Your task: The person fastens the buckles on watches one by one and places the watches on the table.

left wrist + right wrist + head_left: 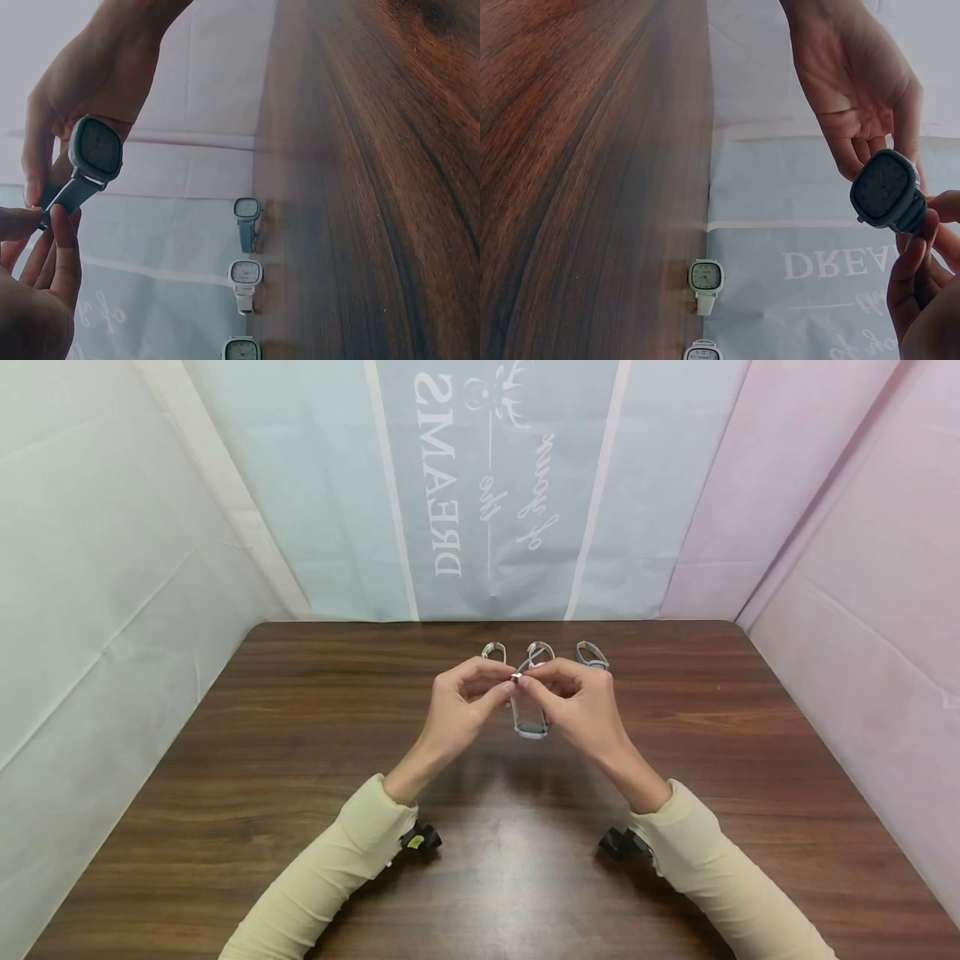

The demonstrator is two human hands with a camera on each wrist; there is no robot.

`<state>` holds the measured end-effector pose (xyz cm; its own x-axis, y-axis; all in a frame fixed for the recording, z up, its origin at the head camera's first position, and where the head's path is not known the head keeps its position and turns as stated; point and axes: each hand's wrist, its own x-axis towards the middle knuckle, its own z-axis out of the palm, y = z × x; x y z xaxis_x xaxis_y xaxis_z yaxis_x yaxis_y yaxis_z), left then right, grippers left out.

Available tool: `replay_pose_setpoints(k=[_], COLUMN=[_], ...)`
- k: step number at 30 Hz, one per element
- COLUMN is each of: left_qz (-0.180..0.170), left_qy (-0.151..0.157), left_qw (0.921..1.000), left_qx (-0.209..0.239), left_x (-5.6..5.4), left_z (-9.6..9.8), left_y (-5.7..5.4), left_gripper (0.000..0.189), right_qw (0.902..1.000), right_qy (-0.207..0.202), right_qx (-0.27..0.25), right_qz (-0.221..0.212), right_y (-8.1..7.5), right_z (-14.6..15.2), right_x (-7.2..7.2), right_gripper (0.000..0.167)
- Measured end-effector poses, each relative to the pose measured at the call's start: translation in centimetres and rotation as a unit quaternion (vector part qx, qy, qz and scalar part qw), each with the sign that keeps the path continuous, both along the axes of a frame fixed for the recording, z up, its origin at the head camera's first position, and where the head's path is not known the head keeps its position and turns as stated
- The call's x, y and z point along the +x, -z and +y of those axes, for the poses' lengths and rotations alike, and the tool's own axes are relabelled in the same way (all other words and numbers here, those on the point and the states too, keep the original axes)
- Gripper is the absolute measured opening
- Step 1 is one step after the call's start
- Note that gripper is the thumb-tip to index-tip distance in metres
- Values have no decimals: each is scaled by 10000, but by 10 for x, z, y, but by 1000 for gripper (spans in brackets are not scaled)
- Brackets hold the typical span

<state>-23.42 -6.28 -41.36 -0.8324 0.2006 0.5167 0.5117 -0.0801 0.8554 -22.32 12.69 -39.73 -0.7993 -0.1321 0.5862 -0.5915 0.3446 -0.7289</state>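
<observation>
A grey-blue wristwatch (530, 723) with a rounded square face hangs above the middle of the brown table (300, 760). My left hand (501, 688) and right hand (529, 685) meet over it and pinch the ends of its strap between thumb and fingers. In the left wrist view the watch face (96, 146) points toward the camera, with my left fingers (56, 240) on the strap below it. The right wrist view shows the same watch (885, 189) against my right fingertips (919, 247), with the left hand (855, 82) above.
Three more watches stand in a row at the table's far edge: a green one (493, 652), a white one (540, 652) and a blue one (592, 654). Paper walls close in the back and both sides. Black camera mounts (420, 839) sit under my sleeves.
</observation>
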Motion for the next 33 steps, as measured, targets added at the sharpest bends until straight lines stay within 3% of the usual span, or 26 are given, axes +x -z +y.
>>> replay_pose_setpoints(k=[15, 26, 33], left_qz=[-332, -465, -484], left_qy=[170, 217, 125], left_qw=[9988, 9977, 9980], left_qx=[328, 440, 388], left_x=[0, 2, 3], left_z=[3, 5, 5], left_y=[1, 0, 1], left_gripper=[14, 30, 29], right_qw=[9995, 9993, 9994], right_qy=[152, 103, 134], right_qx=[-14, -112, -78], right_qz=[287, 343, 301], right_y=[-2, -1, -2], right_z=[-3, -3, -4], right_x=[3, 2, 2], right_gripper=[4, 4, 6])
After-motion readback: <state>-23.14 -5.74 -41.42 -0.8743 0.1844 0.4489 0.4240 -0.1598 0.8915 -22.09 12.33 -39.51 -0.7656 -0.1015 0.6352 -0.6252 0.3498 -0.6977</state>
